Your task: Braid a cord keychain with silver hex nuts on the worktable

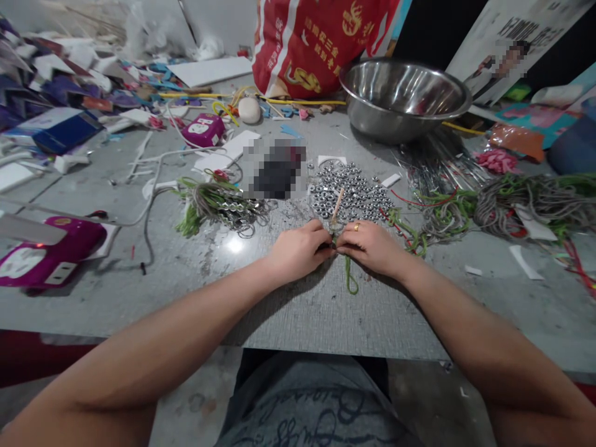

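My left hand (305, 249) and my right hand (370, 246) meet at the middle of the grey table, fingertips pinched together. A green cord (350, 278) runs out from between them, its loop lying on the table towards me. Both hands seem closed on this cord; their fingertips hide the exact grip. Just beyond the fingers a thin wooden stick (338, 203) stands tilted in a small clear holder. Behind it spreads a heap of shiny silver beads (354, 186). To the left lies a bundle of green and grey cords (205, 202) with silver pieces attached.
A steel bowl (405, 102) stands at the back right, beside a red bag (307, 49). More grey and green cords (493, 202) lie to the right. Purple power sockets (51, 254) with white cables sit on the left, and scraps and a blue box (53, 130) crowd the back left.
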Tool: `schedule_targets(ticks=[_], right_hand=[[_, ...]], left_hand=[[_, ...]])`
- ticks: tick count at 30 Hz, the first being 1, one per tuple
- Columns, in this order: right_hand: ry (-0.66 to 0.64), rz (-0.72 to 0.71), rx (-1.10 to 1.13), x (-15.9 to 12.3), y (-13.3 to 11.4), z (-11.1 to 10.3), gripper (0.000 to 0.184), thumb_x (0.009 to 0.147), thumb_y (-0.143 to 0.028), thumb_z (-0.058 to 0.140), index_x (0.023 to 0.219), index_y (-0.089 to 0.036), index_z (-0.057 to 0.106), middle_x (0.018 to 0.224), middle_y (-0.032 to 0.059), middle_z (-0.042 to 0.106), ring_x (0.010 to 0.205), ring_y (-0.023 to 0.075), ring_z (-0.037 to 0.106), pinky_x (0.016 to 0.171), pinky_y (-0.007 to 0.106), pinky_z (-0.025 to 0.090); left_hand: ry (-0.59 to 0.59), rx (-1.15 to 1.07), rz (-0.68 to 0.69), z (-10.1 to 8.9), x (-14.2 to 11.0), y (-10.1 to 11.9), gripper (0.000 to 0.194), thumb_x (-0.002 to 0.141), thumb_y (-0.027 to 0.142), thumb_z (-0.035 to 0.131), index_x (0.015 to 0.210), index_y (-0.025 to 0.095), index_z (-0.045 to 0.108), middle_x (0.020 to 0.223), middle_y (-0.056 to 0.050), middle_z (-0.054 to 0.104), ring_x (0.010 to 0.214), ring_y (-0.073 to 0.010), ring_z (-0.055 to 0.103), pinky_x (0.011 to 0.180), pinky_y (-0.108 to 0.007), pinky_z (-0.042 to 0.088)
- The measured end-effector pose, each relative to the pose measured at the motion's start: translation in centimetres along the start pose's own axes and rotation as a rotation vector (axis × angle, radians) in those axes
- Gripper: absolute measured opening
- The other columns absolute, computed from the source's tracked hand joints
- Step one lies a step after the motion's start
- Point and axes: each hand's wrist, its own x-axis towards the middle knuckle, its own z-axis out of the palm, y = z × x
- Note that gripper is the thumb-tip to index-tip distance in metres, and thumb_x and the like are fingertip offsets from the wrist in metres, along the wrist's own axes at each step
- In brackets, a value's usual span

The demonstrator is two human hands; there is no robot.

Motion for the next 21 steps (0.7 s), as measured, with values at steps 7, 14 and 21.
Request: schedule_targets(ticks=[7,14,21], right_hand=[[-0.028,0.038,0.026,0.1,-0.2,-0.3,0.015,0.087,-0.025,0.051,0.078,-0.018,0.061,0.077,0.0029,0.06,0.076,0.0165,0.053,0.073,0.03,0.04],[-0.115,0.018,0.176,-0.9,-1.0,-2.9,0.013,0.082,-0.019,0.055,0.093,-0.022,0.062,0.088,0.0034,0.063,0.081,0.0154,0.056,0.073,0.029,0.041],[-0.365,0.041,0.062,-1.1,-2.6,-2.6,0.011,0.079,-0.016,0.056,0.081,-0.024,0.063,0.081,0.0007,0.062,0.072,0.0151,0.056,0.06,0.026,0.036]], left_hand=[[-0.06,-0.134,0.092,-0.5,-0.1,-0.9,0.017,0.081,0.03,0.056,0.09,0.018,0.064,0.092,-0.004,0.057,0.08,-0.0145,0.06,0.073,-0.026,0.047],[-0.082,-0.136,0.097,-0.8,-0.2,-0.9,0.02,0.08,0.031,0.058,0.093,0.017,0.063,0.093,-0.005,0.056,0.079,-0.015,0.059,0.071,-0.026,0.047],[-0.075,-0.128,0.092,-0.9,-0.3,-0.8,0.018,0.081,0.027,0.055,0.094,0.018,0.063,0.094,-0.005,0.057,0.083,-0.0151,0.059,0.075,-0.027,0.047]])
